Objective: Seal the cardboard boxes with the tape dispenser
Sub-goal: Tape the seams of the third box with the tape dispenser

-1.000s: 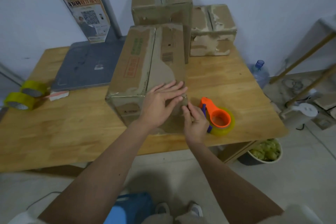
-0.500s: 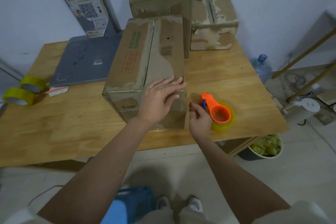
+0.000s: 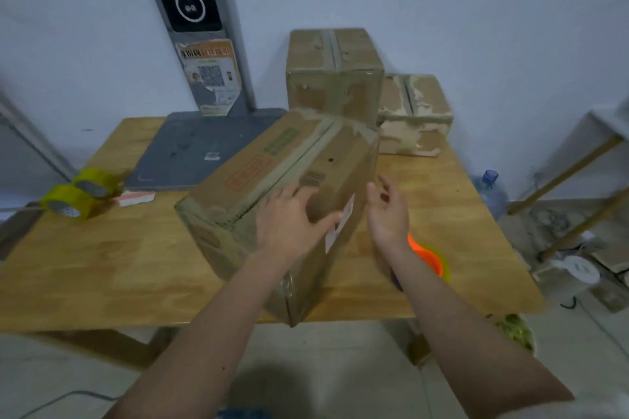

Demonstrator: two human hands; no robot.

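At the frame's centre the left hand (image 3: 292, 221) is lying flat, fingers spread, on the top of the big cardboard box (image 3: 272, 187), which is sitting skewed on the wooden table (image 3: 102, 265). Just right of it the right hand (image 3: 388, 214) is hovering beside the box wall, fingers loosely open, holding nothing. Below that wrist the orange tape dispenser (image 3: 427, 257) is resting on the table. Two more boxes (image 3: 335, 73) are standing toward the upper centre, and yellow tape rolls (image 3: 76, 192) are sitting at the left edge.
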